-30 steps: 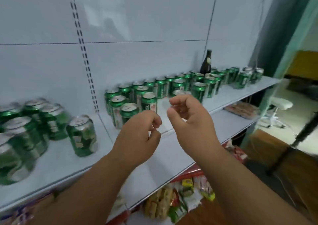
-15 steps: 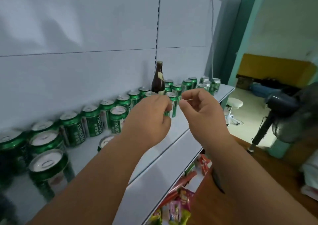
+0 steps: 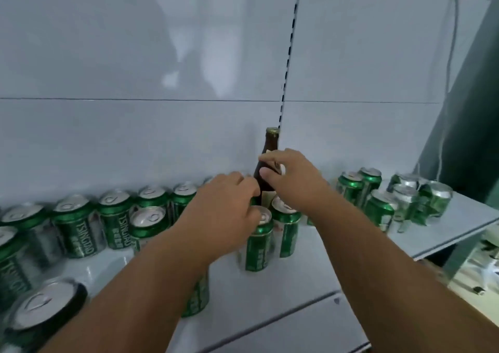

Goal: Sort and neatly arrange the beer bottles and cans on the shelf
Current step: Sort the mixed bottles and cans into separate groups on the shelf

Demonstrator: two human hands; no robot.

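**Hands reach a lone beer bottle among cans**

A white shelf [image 3: 283, 306] carries green cans [image 3: 78, 228] in a loose row along its back edge, with more clustered near the right end [image 3: 383, 212]. One brown bottle [image 3: 267, 163] stands upright at the back, mid-shelf. The right hand [image 3: 294, 179] curls around its neck; the left hand [image 3: 229, 204] rests beside its base, grip unclear. Sorting looks barely begun, and the cans are uneven.

"TSINGTAO" runs in white letters down the green cans [image 3: 81, 234] at the left of the shelf [image 3: 310, 279]; other labels are too blurred to read.
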